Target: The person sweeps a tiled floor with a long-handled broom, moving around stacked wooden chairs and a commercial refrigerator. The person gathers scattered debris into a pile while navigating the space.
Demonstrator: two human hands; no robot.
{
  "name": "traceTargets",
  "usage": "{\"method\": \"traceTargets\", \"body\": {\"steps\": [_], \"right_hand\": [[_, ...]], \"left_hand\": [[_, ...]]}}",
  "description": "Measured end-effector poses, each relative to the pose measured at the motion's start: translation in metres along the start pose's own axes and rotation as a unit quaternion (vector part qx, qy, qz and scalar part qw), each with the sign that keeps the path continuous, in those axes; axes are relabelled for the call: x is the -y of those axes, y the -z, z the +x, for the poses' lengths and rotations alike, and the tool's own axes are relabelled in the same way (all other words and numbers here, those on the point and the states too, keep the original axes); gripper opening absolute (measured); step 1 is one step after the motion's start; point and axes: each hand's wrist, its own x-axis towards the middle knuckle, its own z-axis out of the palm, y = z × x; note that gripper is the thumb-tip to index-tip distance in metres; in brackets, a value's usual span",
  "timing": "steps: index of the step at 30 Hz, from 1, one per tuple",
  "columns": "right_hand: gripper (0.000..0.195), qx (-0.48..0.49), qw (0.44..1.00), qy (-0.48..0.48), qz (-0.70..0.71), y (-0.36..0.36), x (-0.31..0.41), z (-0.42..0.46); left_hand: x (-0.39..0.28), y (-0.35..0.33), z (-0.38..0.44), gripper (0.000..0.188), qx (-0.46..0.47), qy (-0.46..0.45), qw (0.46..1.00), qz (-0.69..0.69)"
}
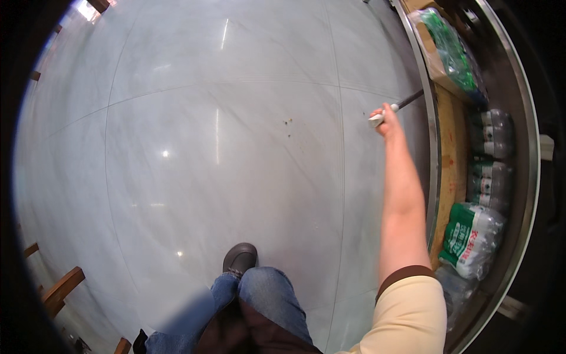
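Note:
My right hand point(386, 121), its arm stretched out ahead, grips the white end of a dark handle point(409, 99). The handle runs under the edge of a metal shelf point(431, 132) on the right, and its far end is hidden there. Small dark and orange crumbs point(288, 121) lie on the pale tiled floor point(221, 177), left of the hand. My left hand is out of view. Before me are my bent knees in blue jeans and one dark shoe point(240, 257).
Shrink-wrapped bottle packs point(473, 239) and cardboard boxes point(449, 163) stand on the shelf unit along the right. A green plastic-wrapped pack point(451, 48) sits further up. Brown wooden legs point(64, 290) stand at the left edge.

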Motion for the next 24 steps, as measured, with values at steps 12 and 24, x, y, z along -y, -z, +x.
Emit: {"method": "traceTargets", "body": {"steps": [12,24], "right_hand": [[0.035,0.019,0.982,-0.066,-0.174,-0.040,0.038,0.018],[0.014,-0.135,0.968,-0.055,-0.206,0.116,-0.130,-0.388]], "left_hand": [[0.040,0.004,0.010,0.022,-0.033,-0.003,0.999,-0.024],[0.020,0.000,0.005,0.023,-0.041,-0.007,0.999,-0.013]]}}
